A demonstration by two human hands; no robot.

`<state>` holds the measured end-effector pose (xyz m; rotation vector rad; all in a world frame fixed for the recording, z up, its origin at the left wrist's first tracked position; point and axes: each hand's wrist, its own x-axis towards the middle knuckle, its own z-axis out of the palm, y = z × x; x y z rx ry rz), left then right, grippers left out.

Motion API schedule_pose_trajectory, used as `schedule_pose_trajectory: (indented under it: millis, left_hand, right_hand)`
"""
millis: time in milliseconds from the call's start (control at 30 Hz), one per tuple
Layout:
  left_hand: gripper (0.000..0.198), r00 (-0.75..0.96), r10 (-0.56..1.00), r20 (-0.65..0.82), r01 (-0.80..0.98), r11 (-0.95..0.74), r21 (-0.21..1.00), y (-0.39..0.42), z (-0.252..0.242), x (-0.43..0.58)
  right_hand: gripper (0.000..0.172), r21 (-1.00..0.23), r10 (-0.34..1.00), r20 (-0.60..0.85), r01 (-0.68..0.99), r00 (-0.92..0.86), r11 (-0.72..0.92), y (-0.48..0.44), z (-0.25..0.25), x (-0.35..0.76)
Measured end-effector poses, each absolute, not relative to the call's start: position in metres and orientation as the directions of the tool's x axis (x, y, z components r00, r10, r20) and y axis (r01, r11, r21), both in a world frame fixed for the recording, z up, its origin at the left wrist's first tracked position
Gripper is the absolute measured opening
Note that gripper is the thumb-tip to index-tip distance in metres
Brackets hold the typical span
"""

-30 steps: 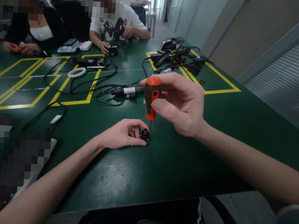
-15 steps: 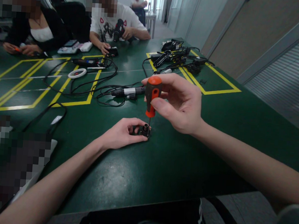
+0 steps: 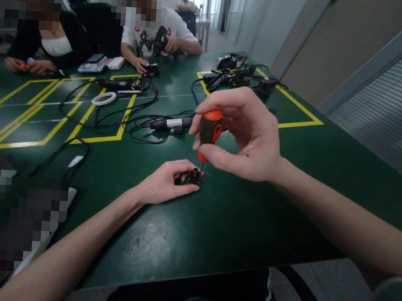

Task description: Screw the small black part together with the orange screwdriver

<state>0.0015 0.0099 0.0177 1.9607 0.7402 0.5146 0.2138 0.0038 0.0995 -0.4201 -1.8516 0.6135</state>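
Note:
My left hand [image 3: 166, 180] pinches a small black part with a short round barrel [image 3: 195, 174] against the table, thumb and forefinger on either side. In my right hand [image 3: 246, 135] is a stubby screwdriver [image 3: 210, 127] with an orange and dark grey handle, gripped between thumb and fingers. The screwdriver leans slightly, its thin shaft pointing down at the right side of the black part. Whether the tip sits in a screw is too small to tell.
On the green table [image 3: 237, 226] lie a black corded tool with a silver band [image 3: 171, 123], a white ring [image 3: 103, 99] and a tangle of black cables [image 3: 227, 76]. Across the table, one person holds a power drill [image 3: 159, 41]; another person [image 3: 57, 44] sits at left.
My right hand has shifted slightly right, and the screwdriver's handle now tilts more to the right. My left hand and the black part stay nearly in place.

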Motion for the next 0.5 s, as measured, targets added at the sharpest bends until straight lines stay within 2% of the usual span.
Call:
schedule_pose_trajectory:
  millis: [133,267,400,500]
  left_hand:
    - [0.031,0.73,0.683,0.044,0.309,-0.386,0.869,0.0093,0.0196,0.0009]
    - [0.031,0.736,0.674,0.065,0.288,-0.398,0.871,0.0099,0.0186,0.0007]
    - [0.03,0.772,0.629,0.091,0.262,-0.446,0.856,0.0111,0.0201,0.0014]
    - [0.036,0.78,0.623,0.065,0.288,-0.45,0.845,0.0121,0.0233,0.0003]
  right_hand:
    - [0.025,-0.603,0.583,0.775,-0.009,-0.246,0.798,0.0023,0.1033,0.2116]
    - [0.025,-0.681,0.646,0.695,0.0,-0.318,0.733,-0.0028,0.1054,0.2128]
    - [0.026,-0.698,0.648,0.685,-0.048,-0.332,0.714,-0.003,0.1028,0.2128]
    - [0.029,-0.704,0.667,0.681,-0.02,-0.304,0.71,-0.0013,0.1015,0.2122]
